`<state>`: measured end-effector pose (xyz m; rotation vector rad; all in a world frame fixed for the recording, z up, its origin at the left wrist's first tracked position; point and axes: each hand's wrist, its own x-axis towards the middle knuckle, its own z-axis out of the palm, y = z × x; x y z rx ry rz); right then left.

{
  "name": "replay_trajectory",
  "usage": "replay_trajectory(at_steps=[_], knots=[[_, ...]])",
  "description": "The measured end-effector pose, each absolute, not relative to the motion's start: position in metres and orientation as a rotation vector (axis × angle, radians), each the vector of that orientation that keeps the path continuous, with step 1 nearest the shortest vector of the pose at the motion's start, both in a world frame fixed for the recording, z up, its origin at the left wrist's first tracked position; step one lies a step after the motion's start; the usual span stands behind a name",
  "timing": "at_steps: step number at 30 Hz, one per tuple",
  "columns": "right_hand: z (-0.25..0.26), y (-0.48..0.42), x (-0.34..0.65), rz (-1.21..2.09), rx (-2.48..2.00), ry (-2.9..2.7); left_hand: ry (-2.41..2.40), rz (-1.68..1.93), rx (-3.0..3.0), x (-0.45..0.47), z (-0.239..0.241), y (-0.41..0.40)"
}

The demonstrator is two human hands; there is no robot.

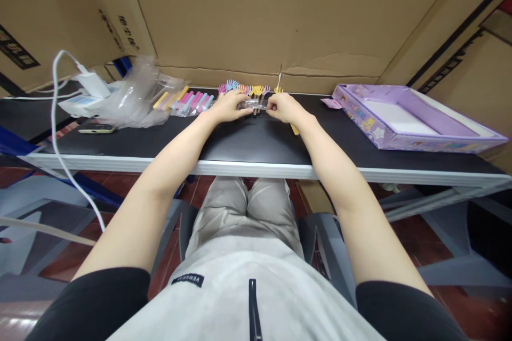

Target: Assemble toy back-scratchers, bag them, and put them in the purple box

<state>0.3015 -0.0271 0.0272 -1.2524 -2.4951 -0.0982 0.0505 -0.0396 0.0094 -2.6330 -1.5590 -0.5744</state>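
Observation:
A piece of clear plastic film (256, 103) stretches between my two hands above the black tabletop. My left hand (231, 107) closes on its left end, while the fingers of my right hand (285, 108) pinch its right end. Just behind lies a row of back scratchers (256, 90) with claw-shaped heads in pink, blue, yellow and purple; some dark shafts show under the film. One yellow back scratcher (279, 89) lies behind my right hand, and a yellow handle (295, 129) pokes out below that wrist. My hands hide the rest.
Pink, blue and yellow handles (194, 102) lie in clear plastic to the left. Beyond them are crumpled plastic bags (134, 98), a phone-like device (96, 128) and a white charger (94, 84) with a cable. At right stands a purple box (436, 141). Cardboard (248, 16) walls the back.

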Motion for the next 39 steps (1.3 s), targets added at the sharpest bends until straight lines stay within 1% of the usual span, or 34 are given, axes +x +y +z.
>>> replay_trajectory(at_steps=[11, 19, 26, 35, 39], knots=[[0.033, -0.038, 0.299, -0.254, -1.275, -2.564, -1.595, -0.553, -2.656, 0.054, 0.011, -0.04], [0.032, -0.042, 0.298, -0.154, -1.114, -2.595, -1.515, -0.666, -2.697, 0.046, 0.004, -0.029], [0.026, -0.036, 0.295, -0.088, -1.06, -2.588, -1.426, -0.736, -2.752, 0.046, 0.004, -0.028], [0.017, -0.032, 0.289, -0.198, -0.991, -2.478, -1.383, -0.797, -2.801, 0.052, 0.01, -0.037], [0.013, -0.03, 0.29, -0.135, -1.007, -2.515, -1.351, -0.843, -2.817, 0.05, 0.008, -0.034]])
